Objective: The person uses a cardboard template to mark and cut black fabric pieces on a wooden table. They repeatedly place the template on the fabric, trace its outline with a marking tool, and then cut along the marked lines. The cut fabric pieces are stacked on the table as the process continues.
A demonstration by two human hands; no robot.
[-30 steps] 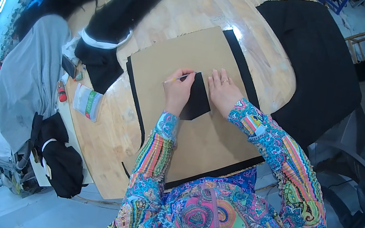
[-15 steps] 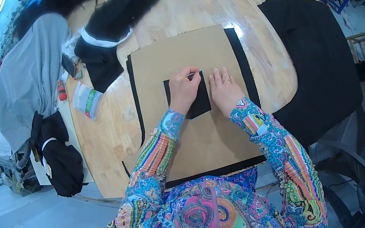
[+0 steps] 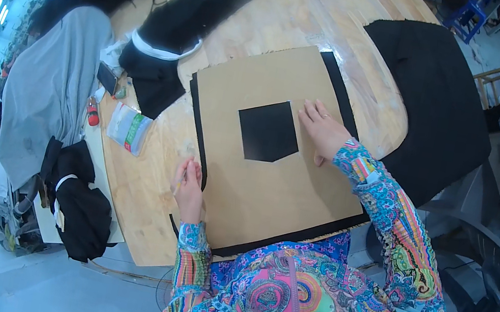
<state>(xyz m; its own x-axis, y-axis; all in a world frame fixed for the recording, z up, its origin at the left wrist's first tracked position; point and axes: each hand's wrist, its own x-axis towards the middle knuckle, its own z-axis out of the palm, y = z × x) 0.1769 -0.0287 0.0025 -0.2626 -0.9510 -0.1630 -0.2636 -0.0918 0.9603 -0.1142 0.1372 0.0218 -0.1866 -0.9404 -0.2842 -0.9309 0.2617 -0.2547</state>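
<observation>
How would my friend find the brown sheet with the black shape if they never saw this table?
Find the big wooden table, then the black cloth at its near edge, before the person. On that cloth lies the brown sheet, partly under the person's right hand. Unlike the dark cloths nearby, it is tan with a black five-sided shape.
</observation>
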